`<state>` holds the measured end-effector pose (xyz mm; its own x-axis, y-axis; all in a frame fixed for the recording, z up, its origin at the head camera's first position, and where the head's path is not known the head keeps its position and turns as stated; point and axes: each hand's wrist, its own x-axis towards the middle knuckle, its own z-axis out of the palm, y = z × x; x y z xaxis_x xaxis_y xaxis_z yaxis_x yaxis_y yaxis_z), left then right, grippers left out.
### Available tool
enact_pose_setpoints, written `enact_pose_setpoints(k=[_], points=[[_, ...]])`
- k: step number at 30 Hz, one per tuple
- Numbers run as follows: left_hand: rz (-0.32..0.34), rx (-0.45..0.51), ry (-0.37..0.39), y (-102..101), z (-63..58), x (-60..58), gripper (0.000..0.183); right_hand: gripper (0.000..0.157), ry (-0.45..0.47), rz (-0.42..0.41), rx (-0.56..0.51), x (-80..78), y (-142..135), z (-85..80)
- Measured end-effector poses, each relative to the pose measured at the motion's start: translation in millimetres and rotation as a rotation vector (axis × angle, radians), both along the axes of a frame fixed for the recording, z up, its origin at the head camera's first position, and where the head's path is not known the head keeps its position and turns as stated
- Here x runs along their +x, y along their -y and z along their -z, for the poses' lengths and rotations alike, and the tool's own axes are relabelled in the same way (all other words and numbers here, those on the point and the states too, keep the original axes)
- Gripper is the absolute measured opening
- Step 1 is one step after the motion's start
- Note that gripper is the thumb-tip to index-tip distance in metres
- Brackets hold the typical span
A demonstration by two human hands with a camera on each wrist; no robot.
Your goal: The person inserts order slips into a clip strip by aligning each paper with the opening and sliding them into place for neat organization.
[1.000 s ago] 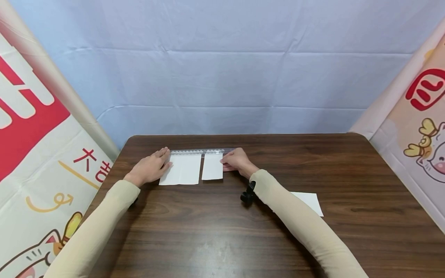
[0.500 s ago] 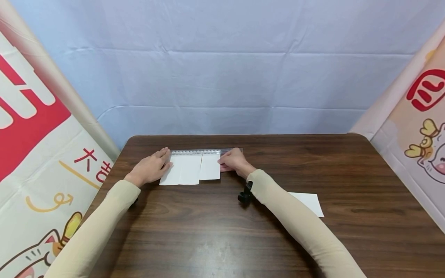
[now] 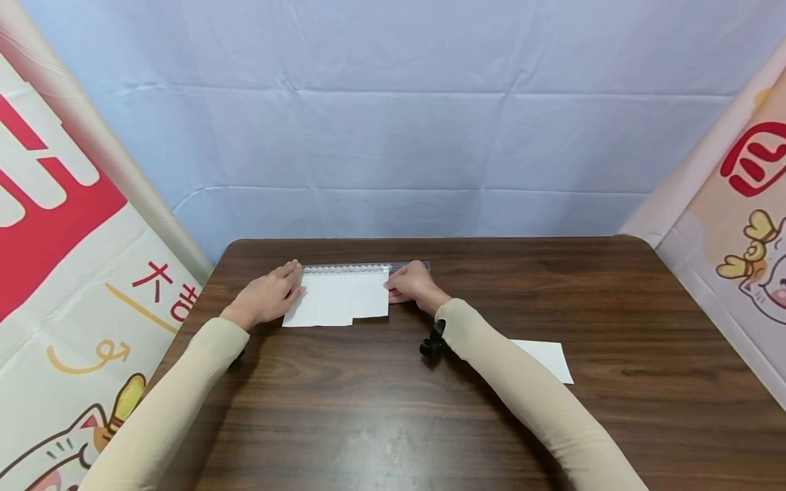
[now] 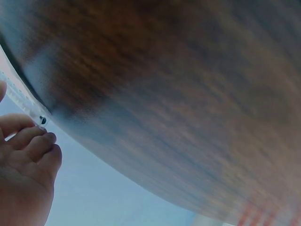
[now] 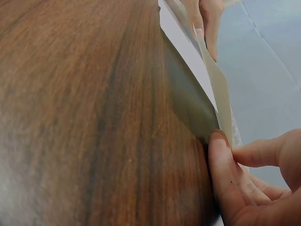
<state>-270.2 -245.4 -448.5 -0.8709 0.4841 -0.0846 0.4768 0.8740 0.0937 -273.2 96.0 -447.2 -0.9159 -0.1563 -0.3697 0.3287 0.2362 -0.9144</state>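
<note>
In the head view, two white sheets of paper lie side by side near the table's far edge: a wider left paper [image 3: 319,300] and a narrower right paper [image 3: 371,296]. A clear plastic ruler [image 3: 344,269] with a row of round holes runs along their top edges. My left hand [image 3: 264,294] rests with extended fingers on the ruler's left end, its thumb at the left paper. My right hand [image 3: 415,282] pinches the right paper's outer edge between thumb and finger; the right wrist view shows this paper [image 5: 217,84] slightly lifted.
Partly behind the right forearm lies another white paper [image 3: 545,357]. The brown wooden table [image 3: 344,395] stretches toward the person. A pale cloth [image 3: 393,136] hangs behind it, with printed banners at both sides.
The right hand has slid the narrow paper left, closing the gap to the wider one; its lower edge sits higher than the wider paper's. My left hand has stayed in place.
</note>
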Motion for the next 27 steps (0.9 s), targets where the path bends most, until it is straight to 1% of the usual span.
enact_pose_setpoints(k=[18,23,27], points=[[0.002,-0.011,-0.004,-0.8,-0.4,-2.1,0.065,0.019,0.020,0.009,-0.001,0.1,0.9,-2.8],[-0.002,-0.011,0.002,-0.8,-0.8,-2.7,0.065,0.019,0.012,0.006,0.004,1.2,0.3,-4.2],[-0.002,-0.011,0.004,-0.4,-0.9,-1.7,0.065,0.020,0.023,0.004,0.000,1.8,0.2,-5.5]])
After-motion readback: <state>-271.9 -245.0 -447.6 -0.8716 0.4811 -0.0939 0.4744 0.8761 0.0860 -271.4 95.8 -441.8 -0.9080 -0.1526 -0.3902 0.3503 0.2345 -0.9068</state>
